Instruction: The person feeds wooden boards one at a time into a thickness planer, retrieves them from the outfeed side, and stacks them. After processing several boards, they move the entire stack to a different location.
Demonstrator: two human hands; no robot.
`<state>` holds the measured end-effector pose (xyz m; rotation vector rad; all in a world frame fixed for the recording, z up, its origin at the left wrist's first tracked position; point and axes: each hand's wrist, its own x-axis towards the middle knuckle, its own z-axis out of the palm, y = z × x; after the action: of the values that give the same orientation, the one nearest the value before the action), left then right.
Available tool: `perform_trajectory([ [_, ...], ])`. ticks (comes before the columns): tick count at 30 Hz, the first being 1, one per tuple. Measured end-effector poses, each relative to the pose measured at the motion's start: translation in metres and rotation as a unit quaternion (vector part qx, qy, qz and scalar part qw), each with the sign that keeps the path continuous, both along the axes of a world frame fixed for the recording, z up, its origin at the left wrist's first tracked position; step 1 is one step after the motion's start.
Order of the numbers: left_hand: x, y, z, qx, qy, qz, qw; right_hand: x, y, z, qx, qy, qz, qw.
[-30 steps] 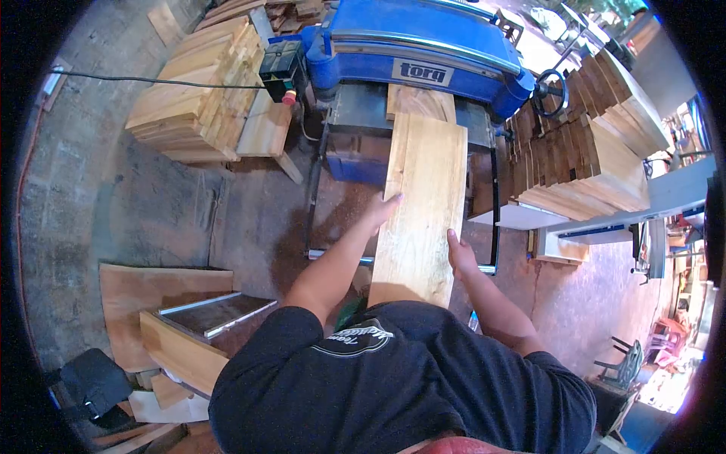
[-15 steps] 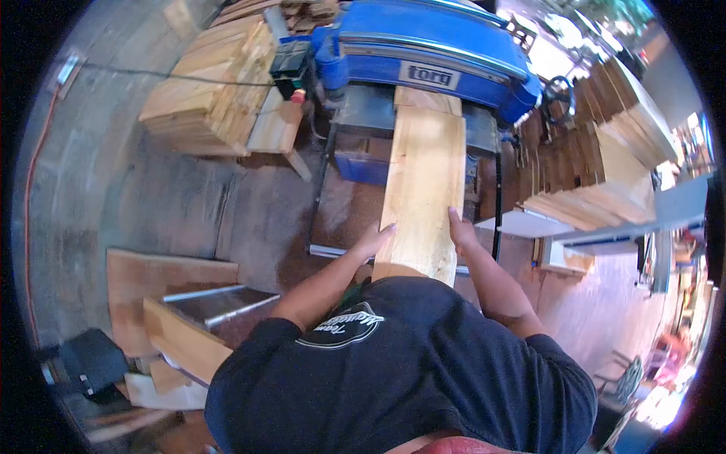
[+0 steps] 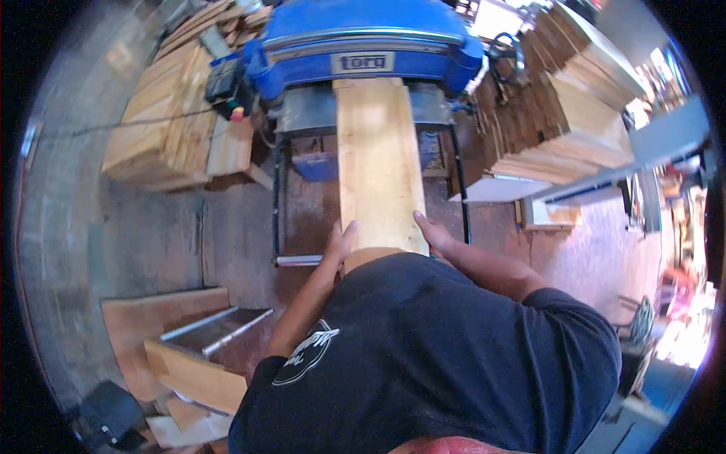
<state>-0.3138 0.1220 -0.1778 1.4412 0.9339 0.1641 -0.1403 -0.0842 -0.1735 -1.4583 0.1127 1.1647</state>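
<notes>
A long pale wooden board [image 3: 380,163] lies between my hands, its near end against my dark shirt. My left hand [image 3: 342,240] grips its left edge, thumb on top. On the right edge my right hand [image 3: 432,232] holds it the same way, fingers hidden underneath. The board's far end meets a shorter wood piece [image 3: 368,82] at the opening of a blue machine [image 3: 363,41] marked "torq". Under the far part of the board is the machine's dark metal bed [image 3: 308,110].
Stacked boards [image 3: 162,121] stand on the left, and more stacks [image 3: 575,121] on the right. A roller frame [image 3: 299,260] is below the board. Panels and planks [image 3: 193,367] lie at lower left, near a black object [image 3: 110,415].
The view has turned, so machine and board appear further left. The board's far end is nearer the machine opening, and less of the shorter piece shows. Both hands keep their grip.
</notes>
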Motion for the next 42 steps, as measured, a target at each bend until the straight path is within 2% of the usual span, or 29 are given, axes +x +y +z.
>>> perform_trajectory([
  [2,0.001,0.003,-0.004,-0.019,-0.011,-0.013,1.000,0.010,0.008,-0.013,-0.042,-0.013,-0.002,0.999],
  [3,0.006,0.004,-0.003,-0.037,-0.026,-0.005,0.999,0.001,0.019,0.038,-0.063,-0.053,-0.023,0.996],
  [6,0.012,-0.003,0.032,0.027,0.039,0.000,0.999,0.007,0.026,0.029,-0.091,-0.078,-0.031,0.992],
  [10,0.016,-0.002,0.041,0.040,0.061,-0.028,0.997,0.017,0.030,0.026,-0.056,-0.060,-0.040,0.996],
  [11,0.019,-0.002,0.040,0.065,0.065,-0.036,0.995,0.020,0.032,0.031,-0.055,-0.055,-0.050,0.996],
  [13,0.025,0.003,0.028,0.088,0.072,-0.047,0.992,0.027,0.036,0.038,-0.134,-0.130,-0.022,0.982],
  [15,0.029,0.013,-0.003,0.061,0.044,-0.006,0.997,0.035,0.041,0.014,-0.133,-0.117,-0.021,0.984],
  [19,0.037,0.013,0.019,0.067,0.027,-0.009,0.997,0.040,0.047,0.012,-0.141,-0.123,-0.008,0.982],
  [22,0.048,0.013,0.035,0.084,0.089,-0.005,0.993,0.046,0.053,0.008,-0.148,-0.125,-0.011,0.981],
  [24,0.048,0.017,0.034,0.094,0.049,-0.022,0.994,0.051,0.056,0.001,-0.154,-0.133,-0.001,0.979],
  [27,0.051,0.032,0.001,0.125,0.097,-0.024,0.987,0.059,0.061,0.002,-0.166,-0.140,0.010,0.976],
  [30,0.058,0.034,-0.005,0.137,0.099,-0.001,0.986,0.065,0.068,0.007,-0.192,-0.153,0.017,0.969],
  [31,0.058,0.044,-0.031,0.139,0.102,-0.009,0.985,0.066,0.069,0.016,-0.171,-0.143,0.011,0.975],
  [33,0.065,0.040,0.003,0.129,0.102,-0.006,0.986,0.067,0.072,0.039,-0.164,-0.152,-0.002,0.975],
  [35,0.074,0.035,0.028,0.144,0.112,0.001,0.983,0.070,0.077,0.035,-0.157,-0.157,-0.004,0.975],
  [36,0.077,0.037,0.027,0.143,0.113,0.010,0.983,0.073,0.078,0.033,-0.154,-0.159,-0.013,0.975],
  [38,0.083,0.046,0.018,0.103,0.196,-0.020,0.975,0.077,0.081,0.039,-0.153,-0.154,-0.007,0.976],
  [40,0.087,0.048,-0.005,0.134,0.199,0.005,0.971,0.080,0.085,0.045,-0.154,-0.141,-0.010,0.978],
  [41,0.090,0.046,-0.009,0.164,0.203,0.022,0.965,0.083,0.088,0.043,-0.201,-0.160,0.004,0.966],
  [42,0.092,0.046,-0.014,0.147,0.192,0.038,0.970,0.085,0.089,0.039,-0.199,-0.164,0.024,0.966],
])
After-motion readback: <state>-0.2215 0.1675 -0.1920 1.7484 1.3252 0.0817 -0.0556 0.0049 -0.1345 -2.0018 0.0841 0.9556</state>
